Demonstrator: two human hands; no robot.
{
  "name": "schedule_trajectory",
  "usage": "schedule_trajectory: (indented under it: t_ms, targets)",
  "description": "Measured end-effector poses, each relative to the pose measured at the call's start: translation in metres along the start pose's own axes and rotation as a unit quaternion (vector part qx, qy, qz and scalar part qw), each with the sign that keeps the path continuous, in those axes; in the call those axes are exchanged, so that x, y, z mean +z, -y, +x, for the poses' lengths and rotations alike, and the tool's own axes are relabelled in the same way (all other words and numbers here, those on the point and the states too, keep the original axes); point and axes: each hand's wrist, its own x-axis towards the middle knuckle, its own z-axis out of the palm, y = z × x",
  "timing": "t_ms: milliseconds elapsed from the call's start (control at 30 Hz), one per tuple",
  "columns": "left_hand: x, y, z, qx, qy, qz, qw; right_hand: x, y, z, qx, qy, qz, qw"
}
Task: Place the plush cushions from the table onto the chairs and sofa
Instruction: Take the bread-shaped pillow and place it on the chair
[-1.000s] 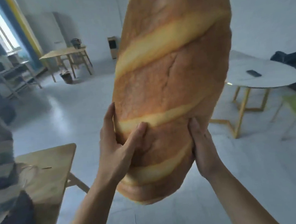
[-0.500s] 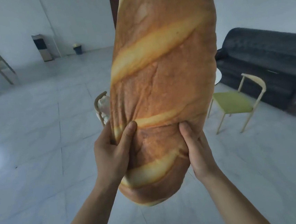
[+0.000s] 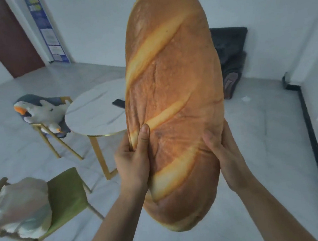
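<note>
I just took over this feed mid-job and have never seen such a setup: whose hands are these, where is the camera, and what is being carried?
There is no machine here. A person wears one wide-angle camera on the head, looking forward and down. The left hand and right hand grip a large bread-shaped plush cushion upright by its lower sides. Behind it stands a round marble-look table with a dark flat object on it. A goose plush lies on a far chair; a pale cushion sits on the green chair. A dark sofa is at the wall.
</note>
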Motion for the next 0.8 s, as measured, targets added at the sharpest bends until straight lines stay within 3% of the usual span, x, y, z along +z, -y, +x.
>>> schedule_trajectory:
  t_ms: [233, 533, 800]
  targets:
    - [0.168, 0.089, 0.121, -0.08, 0.086, -0.011, 0.993, -0.09, -0.079, 0.159, 0.034, -0.098, 0.001, 0.995]
    - [0.307, 0.127, 0.307, -0.149, 0.01, -0.016, 0.989, -0.143, -0.102, 0.409, 0.098, -0.023, -0.016, 0.995]
    - [0.4, 0.236, 0.462, -0.237, -0.026, -0.063, 0.969, -0.165, -0.184, 0.6, 0.171, -0.004, -0.077, 0.982]
